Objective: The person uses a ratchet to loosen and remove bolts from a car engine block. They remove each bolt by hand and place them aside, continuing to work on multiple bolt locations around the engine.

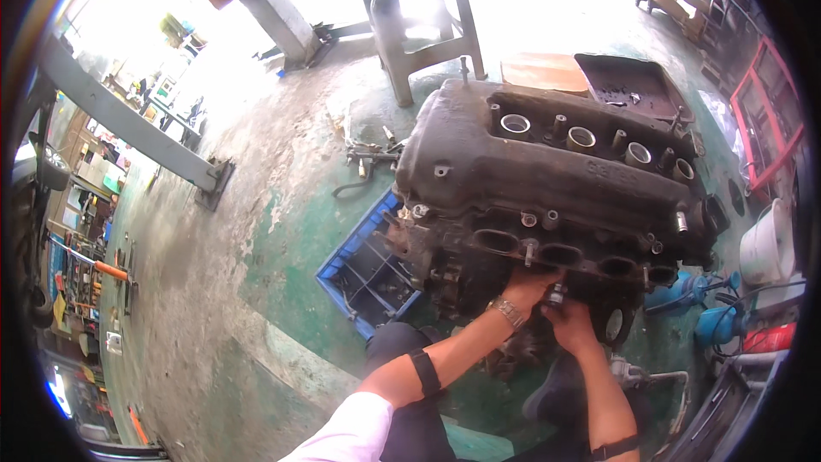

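A large dark, grimy engine (513, 167) with a valve cover stands in front of me. Along its near side runs a row of oval ports with studs. My left hand (532, 285), below a metal watch at the wrist, reaches in under these ports; its fingertips are hidden against the engine block. Just beside it, my right hand (571, 323) is closed, thumb and fingers at a small shiny metal piece (556, 293). The exact kind of that piece is too small to tell. Both hands are close together below the middle ports.
A blue divided crate (355, 235) with small parts sits left of the engine. Beyond stand a plastic stool (419, 56) and a dark tray (654, 81). A white bucket (767, 244) and blue tools (710, 321) are at right. A lift post (128, 120) rises left.
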Demonstrator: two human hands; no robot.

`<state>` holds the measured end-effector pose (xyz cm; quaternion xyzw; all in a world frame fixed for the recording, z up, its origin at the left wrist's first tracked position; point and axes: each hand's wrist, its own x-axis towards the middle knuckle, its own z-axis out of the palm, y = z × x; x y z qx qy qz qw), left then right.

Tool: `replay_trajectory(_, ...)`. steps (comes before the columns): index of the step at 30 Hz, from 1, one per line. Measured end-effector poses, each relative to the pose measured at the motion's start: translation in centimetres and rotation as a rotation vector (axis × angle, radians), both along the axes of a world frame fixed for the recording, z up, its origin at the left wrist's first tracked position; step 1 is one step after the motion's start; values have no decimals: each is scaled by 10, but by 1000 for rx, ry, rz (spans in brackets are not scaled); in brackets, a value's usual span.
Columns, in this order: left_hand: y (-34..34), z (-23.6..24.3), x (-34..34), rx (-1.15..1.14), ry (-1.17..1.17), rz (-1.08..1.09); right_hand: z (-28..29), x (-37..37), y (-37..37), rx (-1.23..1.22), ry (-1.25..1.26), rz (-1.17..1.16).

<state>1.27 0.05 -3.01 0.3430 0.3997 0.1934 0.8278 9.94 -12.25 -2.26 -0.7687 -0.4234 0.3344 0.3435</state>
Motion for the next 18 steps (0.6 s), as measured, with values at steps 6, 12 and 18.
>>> replay_trajectory(6, 0, 5, -2, -71, -50, 38, 56, 16, -1, -86, -252, 73)
replay_trajectory(12, 1, 3, -1, -50, 79, -16, 110, 21, -4, -39, -507, -11)
replay_trajectory(18, 0, 9, -2, -53, -13, -10, 69, 32, -8, -91, -349, 72)
